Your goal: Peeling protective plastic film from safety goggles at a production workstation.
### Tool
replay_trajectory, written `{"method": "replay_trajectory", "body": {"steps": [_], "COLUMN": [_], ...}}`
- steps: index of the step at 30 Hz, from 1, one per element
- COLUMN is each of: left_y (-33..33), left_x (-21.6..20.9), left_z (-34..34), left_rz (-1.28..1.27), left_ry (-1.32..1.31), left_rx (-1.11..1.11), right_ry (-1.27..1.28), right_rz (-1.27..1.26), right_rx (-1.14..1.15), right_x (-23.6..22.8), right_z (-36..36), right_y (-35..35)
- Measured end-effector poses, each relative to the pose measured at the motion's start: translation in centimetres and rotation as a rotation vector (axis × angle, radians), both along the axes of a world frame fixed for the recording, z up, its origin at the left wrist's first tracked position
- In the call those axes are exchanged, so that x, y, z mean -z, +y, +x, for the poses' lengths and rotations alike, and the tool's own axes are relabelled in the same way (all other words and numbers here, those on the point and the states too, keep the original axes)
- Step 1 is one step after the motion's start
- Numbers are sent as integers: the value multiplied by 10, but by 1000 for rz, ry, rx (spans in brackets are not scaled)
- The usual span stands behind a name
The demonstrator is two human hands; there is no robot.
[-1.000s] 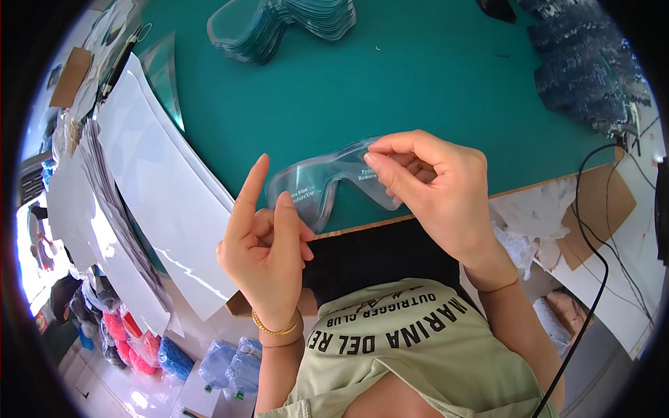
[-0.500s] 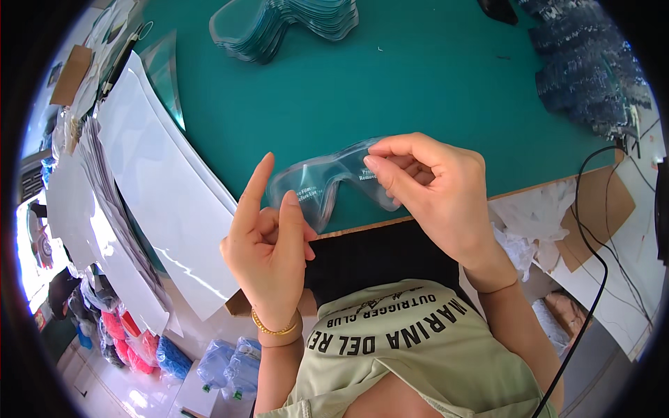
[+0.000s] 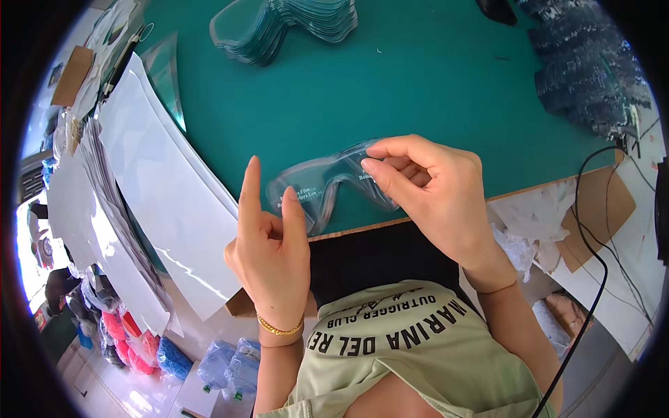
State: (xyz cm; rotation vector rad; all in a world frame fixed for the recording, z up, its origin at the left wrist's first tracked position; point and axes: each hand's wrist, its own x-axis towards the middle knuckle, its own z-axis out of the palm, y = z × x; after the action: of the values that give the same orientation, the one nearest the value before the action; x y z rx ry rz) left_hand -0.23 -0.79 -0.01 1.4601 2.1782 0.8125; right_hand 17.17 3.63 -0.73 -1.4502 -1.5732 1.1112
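Note:
Close to the front edge of the green work table lies a clear goggle-shaped lens (image 3: 334,177) with small white print on its film. Its upper right corner is pinched between the thumb and index finger of my right hand (image 3: 442,184). My left hand (image 3: 272,244) is at the lens's left end, index finger raised and thumb apart from it. That thumb overlaps the lens; I cannot tell if it touches. The other left fingers curl and are partly hidden. Farther back sits a stack of similar clear lenses (image 3: 286,28).
White sheets (image 3: 167,188) cover the table's left side, beside a clear film piece (image 3: 164,76). A dark, shiny pile (image 3: 585,70) stands at the back right. A black cable (image 3: 592,258) runs down on the right, past plastic bags (image 3: 533,216). Big clear bottles (image 3: 230,366) stand lower left.
My left hand has turned slightly, its index finger now more upright and shifted left. The lens has tilted a little; my right hand keeps its pinch, moved slightly left.

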Motion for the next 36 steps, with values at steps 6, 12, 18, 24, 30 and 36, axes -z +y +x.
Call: {"method": "replay_trajectory", "body": {"steps": [6,12,18,24,30,36], "left_y": [-15,-41,-18,-8,-13,-61], "left_x": [-4,-13,6,19,-15,-16], "left_z": [-10,-35,-9,18,10,-65], "left_rz": [-38,8,291,198,151,393], "left_ry": [24,268,93,458,146,78], "left_rx": [-69,-46,402,572,701,77], "right_ry": [16,27,19,6,-285,-517], "right_rz": [-7,-7,-14,3,370,728], "right_rx": [-3,-14,7,73,-69,-472], "right_x": [-2,-3,5,-17,-52,-45], "right_z": [-1,-2,5,17,16,-26], "right_y": [0,0,0,5,91,190]}}
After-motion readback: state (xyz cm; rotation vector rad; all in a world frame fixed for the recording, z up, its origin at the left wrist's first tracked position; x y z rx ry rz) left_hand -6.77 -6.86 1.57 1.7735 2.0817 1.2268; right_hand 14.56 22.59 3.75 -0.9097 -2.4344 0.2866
